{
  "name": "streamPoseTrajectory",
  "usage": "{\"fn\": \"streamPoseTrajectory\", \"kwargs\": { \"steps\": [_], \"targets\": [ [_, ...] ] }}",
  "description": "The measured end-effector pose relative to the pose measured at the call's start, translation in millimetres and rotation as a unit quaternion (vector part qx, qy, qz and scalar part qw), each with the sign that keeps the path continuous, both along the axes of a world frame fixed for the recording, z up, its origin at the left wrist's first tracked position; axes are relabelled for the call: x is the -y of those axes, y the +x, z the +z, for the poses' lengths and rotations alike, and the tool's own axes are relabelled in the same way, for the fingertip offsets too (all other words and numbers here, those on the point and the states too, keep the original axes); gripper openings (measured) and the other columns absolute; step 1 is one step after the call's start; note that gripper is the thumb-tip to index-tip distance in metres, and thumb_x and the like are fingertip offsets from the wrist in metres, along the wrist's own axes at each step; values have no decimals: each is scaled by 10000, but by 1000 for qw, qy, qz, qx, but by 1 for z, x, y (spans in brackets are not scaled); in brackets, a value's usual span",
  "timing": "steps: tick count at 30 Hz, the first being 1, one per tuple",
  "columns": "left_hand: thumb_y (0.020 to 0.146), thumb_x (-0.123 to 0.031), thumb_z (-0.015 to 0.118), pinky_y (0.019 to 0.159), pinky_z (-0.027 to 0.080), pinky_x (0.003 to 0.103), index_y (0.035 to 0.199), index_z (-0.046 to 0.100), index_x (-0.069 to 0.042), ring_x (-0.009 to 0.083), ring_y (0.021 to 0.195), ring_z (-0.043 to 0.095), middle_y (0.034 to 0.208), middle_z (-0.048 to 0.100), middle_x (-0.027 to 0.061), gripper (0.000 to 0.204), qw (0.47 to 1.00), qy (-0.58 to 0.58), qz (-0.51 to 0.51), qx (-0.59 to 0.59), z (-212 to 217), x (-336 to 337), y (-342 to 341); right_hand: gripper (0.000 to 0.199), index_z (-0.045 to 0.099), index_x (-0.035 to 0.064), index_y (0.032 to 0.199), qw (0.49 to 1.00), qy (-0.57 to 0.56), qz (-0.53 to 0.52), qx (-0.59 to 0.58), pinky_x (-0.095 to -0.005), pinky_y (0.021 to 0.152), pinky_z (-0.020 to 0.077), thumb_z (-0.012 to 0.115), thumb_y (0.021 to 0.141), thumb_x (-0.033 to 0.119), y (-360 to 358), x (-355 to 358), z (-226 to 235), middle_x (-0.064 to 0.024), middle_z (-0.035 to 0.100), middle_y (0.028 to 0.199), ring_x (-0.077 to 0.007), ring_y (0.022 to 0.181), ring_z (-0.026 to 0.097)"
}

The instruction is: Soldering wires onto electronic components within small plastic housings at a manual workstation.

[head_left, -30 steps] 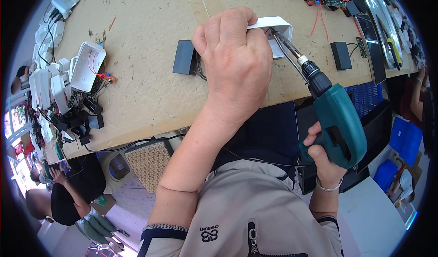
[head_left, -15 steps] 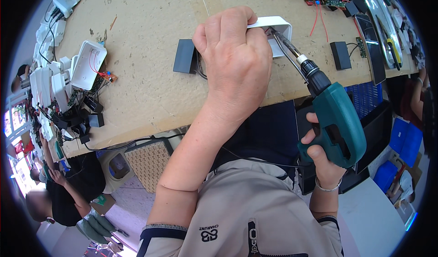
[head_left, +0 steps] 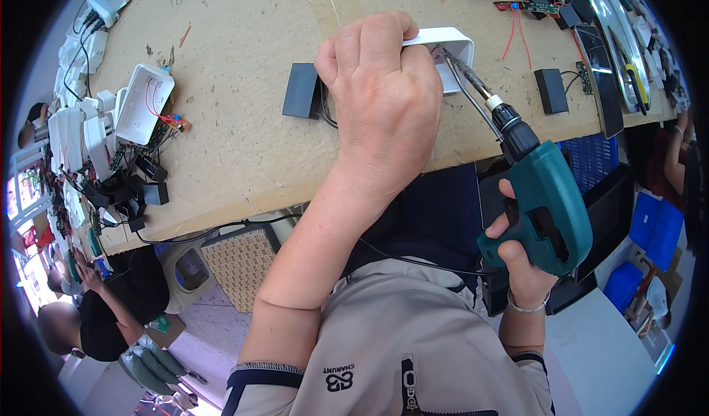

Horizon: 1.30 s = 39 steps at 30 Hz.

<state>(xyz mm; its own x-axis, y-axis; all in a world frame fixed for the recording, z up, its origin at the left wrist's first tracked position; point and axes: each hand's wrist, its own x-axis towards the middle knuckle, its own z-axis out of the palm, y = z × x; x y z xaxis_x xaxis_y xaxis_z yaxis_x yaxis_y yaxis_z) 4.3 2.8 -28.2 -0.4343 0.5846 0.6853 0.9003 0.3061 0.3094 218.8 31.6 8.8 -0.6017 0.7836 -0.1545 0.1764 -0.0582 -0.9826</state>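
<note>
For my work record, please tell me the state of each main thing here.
Left hand: closed on the white casing.
White casing: held, open end facing right.
Right hand: gripping the soldering tool.
Soldering tool: held, tip at casing's opening.
Casing at left: open, red wires inside.
Phone: screen dark.

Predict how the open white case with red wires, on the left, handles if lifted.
White case: likely stiff, given its straight walls; probably light, being hollow. Red wires look thin, so the small board may dangle.
</note>
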Motion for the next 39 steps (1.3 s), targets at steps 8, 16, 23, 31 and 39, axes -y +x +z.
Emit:
{"fn": "streamPoseTrajectory", "kwargs": {
  "steps": [8, 16, 23, 31, 39],
  "targets": [
    [650, -30, 636, 755, 326, 346, 717, 616, -11, 223, 829, 482, 898, 524, 61, 73, 1000, 4, 0, -1, -1, -1, 0, 762, 399, -52, 1258, 1000, 4, 2, -8, -242, 619, 502, 761, 701, 321, -4, -1, 0, -222, 559, 1125, -143, 700, 594],
    [643, -30, 638, 753, 329, 345, 710, 614, -14, 224, 828, 483, 894, 525, 59, 73, 1000, 8, 0, -1, 0, -1, 0, 760, 406, -62, 1247, 1000, -5, -5, -1, -245, 623, 504, 762, 698, 324, -5, 0, 2, -213, 562, 1122, -147, 704, 598],
    [641, -30, 639, 752, 328, 345, 703, 613, -18, 222, 831, 483, 895, 526, 58, 69, 1000, 4, 6, 2, -2, -2, 1, 761, 425, -70, 1224, 1000, -19, -4, -4, -235, 612, 501, 766, 688, 348, 5, 4, 0, -225, 558, 1126, -142, 702, 602],
    [651, -33, 639, 756, 324, 350, 712, 624, -17, 223, 834, 482, 896, 528, 57, 65, 1000, 7, 0, 8, -4, -7, 1, 754, 471, -83, 1154, 998, 53, -21, -20, -204, 555, 477, 723, 693, 458, 11, 3, 2, -211, 591, 1062, -133, 662, 601],
    [622, -70, 640, 796, 346, 403, 808, 622, -13, 303, 942, 493, 1000, 526, 153, 196, 999, -19, -32, 36, 11, 5, 3, 775, 376, -96, 1226, 993, 33, -29, -107, -204, 524, 470, 692, 745, 423, 19, -1, -4, -236, 533, 1138, -134, 656, 577]
  ]
}}
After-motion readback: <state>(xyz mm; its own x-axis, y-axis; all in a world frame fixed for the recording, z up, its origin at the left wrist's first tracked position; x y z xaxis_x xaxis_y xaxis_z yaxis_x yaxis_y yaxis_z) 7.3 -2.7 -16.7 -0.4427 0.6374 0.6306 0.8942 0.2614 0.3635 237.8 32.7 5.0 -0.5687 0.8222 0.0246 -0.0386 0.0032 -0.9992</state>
